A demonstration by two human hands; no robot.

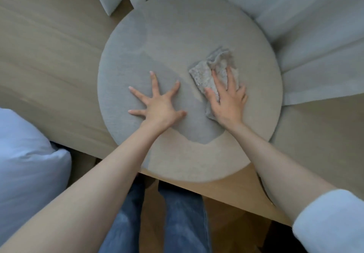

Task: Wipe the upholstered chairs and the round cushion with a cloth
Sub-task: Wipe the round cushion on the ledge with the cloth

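A pale wooden tabletop (49,55) is carrying the round cushion (177,26); the left hand (159,105), fingers splayed flat, is bracing the cushion's middle; the right hand (228,103), fingers straight, is pressing the cloth (204,75) right of that middle; wiping looks underway; next, probably sweeping the cushion's far side.

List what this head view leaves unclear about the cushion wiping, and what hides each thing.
Head view: near part of the cloth, covered by the right grip.
Head view: base of the round cushion, hidden under its own top.
Head view: white fabric upper right, cut off by the edges; chair or curtain, cannot tell.
Head view: pale pillow at left, cut by the frame edge.
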